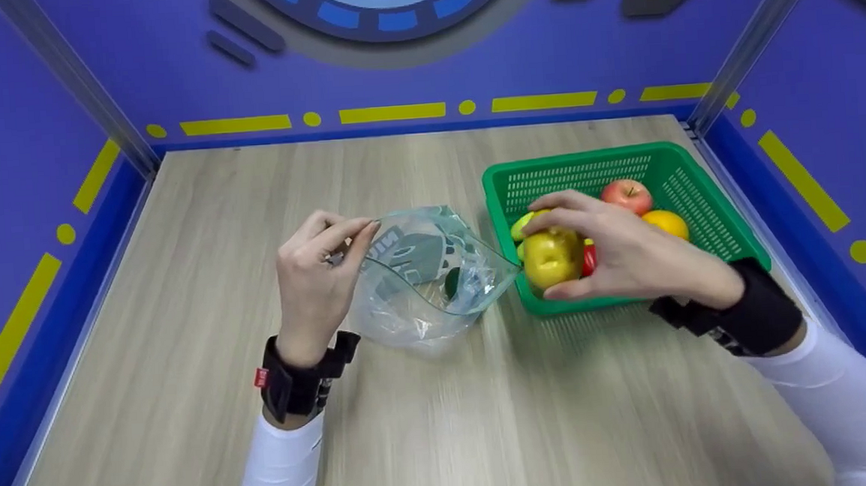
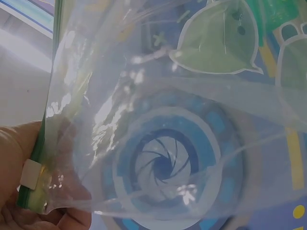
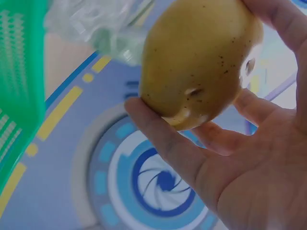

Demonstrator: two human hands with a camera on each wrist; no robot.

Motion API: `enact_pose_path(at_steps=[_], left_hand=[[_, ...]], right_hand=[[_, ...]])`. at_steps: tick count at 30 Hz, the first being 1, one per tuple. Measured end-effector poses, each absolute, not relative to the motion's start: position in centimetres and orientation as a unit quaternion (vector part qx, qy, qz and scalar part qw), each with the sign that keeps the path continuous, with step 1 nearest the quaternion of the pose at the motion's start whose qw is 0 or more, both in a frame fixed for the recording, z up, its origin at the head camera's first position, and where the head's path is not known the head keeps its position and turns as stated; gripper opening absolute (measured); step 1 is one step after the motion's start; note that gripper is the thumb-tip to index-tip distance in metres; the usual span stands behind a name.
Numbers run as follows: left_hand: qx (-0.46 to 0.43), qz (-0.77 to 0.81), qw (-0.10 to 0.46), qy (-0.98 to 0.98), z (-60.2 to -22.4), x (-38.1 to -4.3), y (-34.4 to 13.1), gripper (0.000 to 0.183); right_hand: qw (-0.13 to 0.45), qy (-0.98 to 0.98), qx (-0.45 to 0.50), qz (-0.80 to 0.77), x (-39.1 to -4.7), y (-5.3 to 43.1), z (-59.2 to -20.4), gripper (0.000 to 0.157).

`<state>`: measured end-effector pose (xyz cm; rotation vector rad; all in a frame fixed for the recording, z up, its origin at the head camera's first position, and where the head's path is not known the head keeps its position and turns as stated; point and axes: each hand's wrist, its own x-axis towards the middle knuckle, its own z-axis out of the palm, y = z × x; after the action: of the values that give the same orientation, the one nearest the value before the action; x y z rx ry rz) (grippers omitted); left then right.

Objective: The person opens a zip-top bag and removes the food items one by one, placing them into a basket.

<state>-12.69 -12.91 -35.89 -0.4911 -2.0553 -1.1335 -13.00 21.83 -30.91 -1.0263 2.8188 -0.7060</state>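
Observation:
My left hand (image 1: pixel 317 284) pinches the top edge of a clear zip bag (image 1: pixel 427 330) between thumb and fingers. The bag's mouth gapes toward the right. In the left wrist view, a white slider (image 2: pixel 30 174) sits on the green zip strip by the thumb. A dark green patch (image 1: pixel 452 282) shows in the bag; I cannot tell if it is print or contents. My right hand (image 1: pixel 618 250) grips a yellow-brown potato (image 1: pixel 553 260) above the near left part of a green basket (image 1: pixel 586 158). In the right wrist view, the potato (image 3: pixel 199 67) shows dark specks and dimples.
The basket holds a red apple (image 1: pixel 628 197), an orange (image 1: pixel 666 225), a red item (image 1: pixel 589 257) and yellow-green items (image 1: pixel 521 227), partly hidden by the right hand and potato. A wood-grain table (image 1: pixel 202 272) lies beneath, with blue panels (image 1: pixel 408 79) around it.

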Motion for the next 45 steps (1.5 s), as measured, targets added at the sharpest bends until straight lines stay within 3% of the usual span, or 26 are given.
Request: enact_pose_path(at_steps=[10,22,30,37,41,45], left_hand=[[-0.192,-0.442,0.362,-0.798,-35.9,-12.7,-12.8,0.006],[-0.195,-0.449,0.362,-0.794,-36.0,-12.8,-12.7,0.006],[-0.196,-0.450,0.363,-0.792,-36.0,-12.8,-12.5,0.006],[-0.195,-0.445,0.364,-0.794,-36.0,-12.7,-12.5,0.006],[-0.192,-0.437,0.365,-0.799,-36.0,-12.6,-12.5,0.006],[-0.192,-0.432,0.364,-0.803,-36.1,-12.5,-12.5,0.007]], right_hand=[[0.074,0.955,-0.188,-0.217,-21.1,26.5,-34.8,0.063],[0.128,0.962,-0.156,-0.182,-27.2,29.0,-39.5,0.069],[0.139,0.967,-0.140,-0.162,-28.0,29.3,-40.7,0.067],[0.132,0.972,-0.133,-0.141,-27.1,29.0,-39.9,0.075],[0.096,0.974,-0.149,-0.139,-25.8,27.9,-38.1,0.070],[0.023,0.970,-0.188,-0.149,-23.7,25.7,-35.7,0.063]])
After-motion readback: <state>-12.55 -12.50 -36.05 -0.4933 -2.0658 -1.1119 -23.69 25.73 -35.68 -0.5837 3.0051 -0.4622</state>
